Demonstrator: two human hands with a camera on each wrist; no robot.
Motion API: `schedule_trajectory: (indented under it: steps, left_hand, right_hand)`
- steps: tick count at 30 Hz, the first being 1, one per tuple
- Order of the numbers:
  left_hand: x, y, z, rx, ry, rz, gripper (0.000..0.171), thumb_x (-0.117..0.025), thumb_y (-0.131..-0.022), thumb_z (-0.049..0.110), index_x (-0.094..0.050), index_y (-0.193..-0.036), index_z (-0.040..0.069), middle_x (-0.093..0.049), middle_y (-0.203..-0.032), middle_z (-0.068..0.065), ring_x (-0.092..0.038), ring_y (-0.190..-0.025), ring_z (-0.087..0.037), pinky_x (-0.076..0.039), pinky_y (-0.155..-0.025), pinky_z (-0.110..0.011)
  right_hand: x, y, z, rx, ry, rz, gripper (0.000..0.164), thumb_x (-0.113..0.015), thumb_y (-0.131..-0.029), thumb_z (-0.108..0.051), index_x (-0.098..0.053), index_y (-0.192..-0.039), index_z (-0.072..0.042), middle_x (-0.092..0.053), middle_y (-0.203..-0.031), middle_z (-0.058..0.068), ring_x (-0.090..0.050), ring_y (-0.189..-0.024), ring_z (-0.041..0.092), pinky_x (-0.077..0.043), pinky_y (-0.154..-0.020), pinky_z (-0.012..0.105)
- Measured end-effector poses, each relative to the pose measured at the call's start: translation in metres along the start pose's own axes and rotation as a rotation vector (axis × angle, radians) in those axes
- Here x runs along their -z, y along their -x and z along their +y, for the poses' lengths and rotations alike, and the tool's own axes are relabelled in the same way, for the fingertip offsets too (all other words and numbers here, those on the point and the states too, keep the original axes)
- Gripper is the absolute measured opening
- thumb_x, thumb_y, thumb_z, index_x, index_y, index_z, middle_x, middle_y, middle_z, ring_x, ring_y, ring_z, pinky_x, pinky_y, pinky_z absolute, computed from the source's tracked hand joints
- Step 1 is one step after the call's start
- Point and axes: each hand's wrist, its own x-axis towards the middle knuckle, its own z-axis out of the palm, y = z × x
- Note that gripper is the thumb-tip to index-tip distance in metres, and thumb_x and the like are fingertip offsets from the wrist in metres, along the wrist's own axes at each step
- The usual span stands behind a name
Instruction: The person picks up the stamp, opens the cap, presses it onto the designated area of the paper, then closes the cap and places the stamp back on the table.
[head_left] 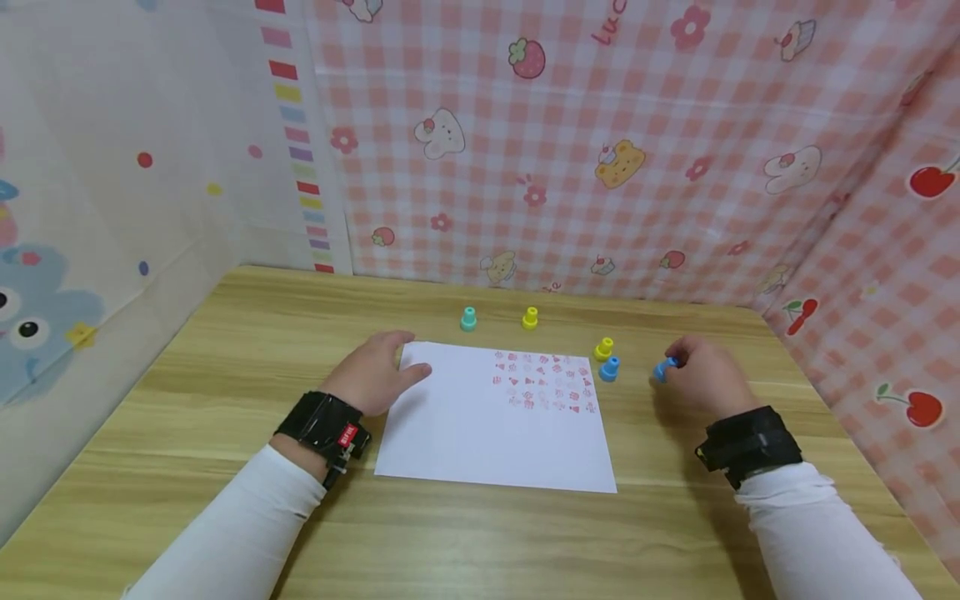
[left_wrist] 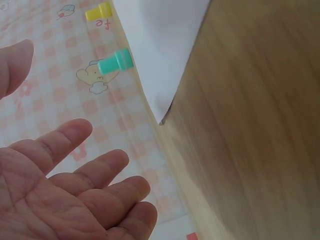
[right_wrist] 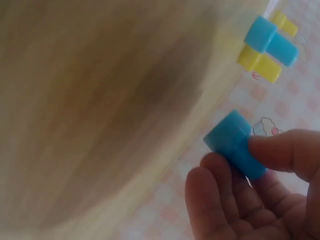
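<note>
My right hand (head_left: 707, 377) pinches a blue toy stamp (right_wrist: 237, 142) between thumb and fingers, tilted, to the right of the paper. A white sheet of paper (head_left: 450, 433) lies on the table, with rows of small red prints (head_left: 543, 382) in its upper right part. My left hand (head_left: 372, 372) is over the sheet's upper left edge, thumb spread from relaxed fingers, holding nothing. Whether it touches the paper cannot be told. Beside the sheet's upper right corner stand another blue stamp (head_left: 610, 369) and a yellow stamp (head_left: 603, 349).
Behind the paper stand a teal stamp (head_left: 468, 319) and a second yellow stamp (head_left: 530, 318). The wooden table (head_left: 480, 542) meets a pink checked cloth (head_left: 555, 225) at the back; patterned cloth also hangs at both sides.
</note>
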Motion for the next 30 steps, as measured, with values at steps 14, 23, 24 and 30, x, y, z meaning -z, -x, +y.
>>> schedule_trajectory:
  steps: [14,23,24,30]
  left_hand:
    - [0.001,0.001,-0.002,0.025,-0.026,-0.012,0.070,-0.052,-0.091,0.055,-0.039,-0.140,0.006,-0.038,-0.142,-0.017,-0.031,-0.128,-0.031,-0.031,-0.104,-0.052]
    - [-0.001,0.000,-0.003,0.027,-0.034,-0.019,0.069,-0.052,-0.091,0.054,-0.040,-0.139,0.007,-0.039,-0.141,-0.017,-0.033,-0.127,-0.031,-0.032,-0.103,-0.052]
    - [-0.001,0.000,-0.003,0.027,-0.035,-0.019,0.069,-0.052,-0.090,0.054,-0.040,-0.139,0.007,-0.039,-0.141,-0.016,-0.034,-0.126,-0.030,-0.032,-0.103,-0.052]
    - [-0.001,0.001,0.000,0.018,-0.035,-0.019,0.069,-0.053,-0.090,0.055,-0.041,-0.138,0.007,-0.041,-0.139,-0.017,-0.036,-0.124,-0.030,-0.033,-0.102,-0.052]
  right_hand:
    - [-0.010,-0.009,-0.004,-0.043,0.059,-0.196,0.028,-0.065,-0.087,-0.016,-0.058,-0.107,0.001,-0.060,-0.094,0.017,-0.052,-0.080,0.030,-0.048,-0.069,0.042]
    - [0.008,-0.009,-0.046,0.087,0.128,-0.125,0.049,-0.057,-0.089,-0.021,-0.044,-0.130,0.002,-0.049,-0.125,0.029,-0.051,-0.101,0.037,-0.045,-0.084,0.057]
    - [0.009,-0.010,-0.055,0.116,0.145,-0.114,0.046,-0.056,-0.089,-0.019,-0.046,-0.129,0.002,-0.050,-0.124,0.027,-0.051,-0.101,0.036,-0.044,-0.085,0.056]
    - [-0.001,-0.020,-0.109,0.205,0.174,-0.105,0.038,-0.052,-0.092,-0.012,-0.051,-0.128,-0.003,-0.052,-0.126,0.020,-0.050,-0.098,0.028,-0.045,-0.085,0.048]
